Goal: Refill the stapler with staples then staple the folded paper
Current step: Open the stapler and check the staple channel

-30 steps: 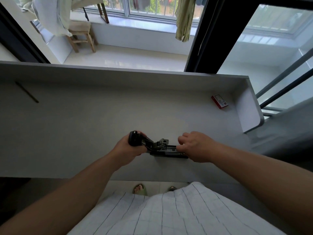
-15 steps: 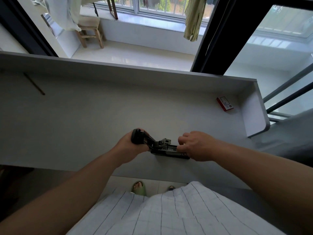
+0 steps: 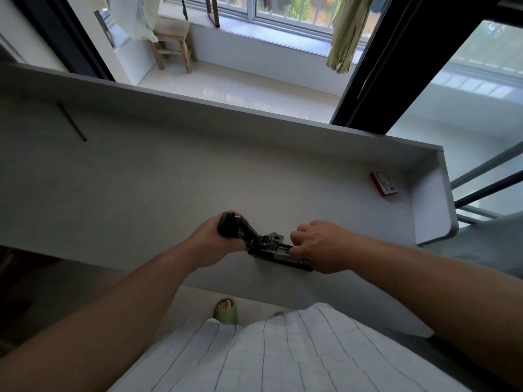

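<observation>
Here, open stapler (image 3: 271, 248) between left hand (image 3: 215, 240), right hand (image 3: 319, 246)

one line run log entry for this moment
stage: refill | stapler: open on desk | left hand: holds lid up | right hand: at tray | red box: far right

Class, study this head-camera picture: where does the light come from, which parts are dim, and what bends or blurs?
Head view: daylight enters through the window beyond, leaving the desk evenly dim; the black stapler between the left hand and right hand shows little detail; the wide lens bows the desk's far edge; the box label is too soft to read.
</observation>
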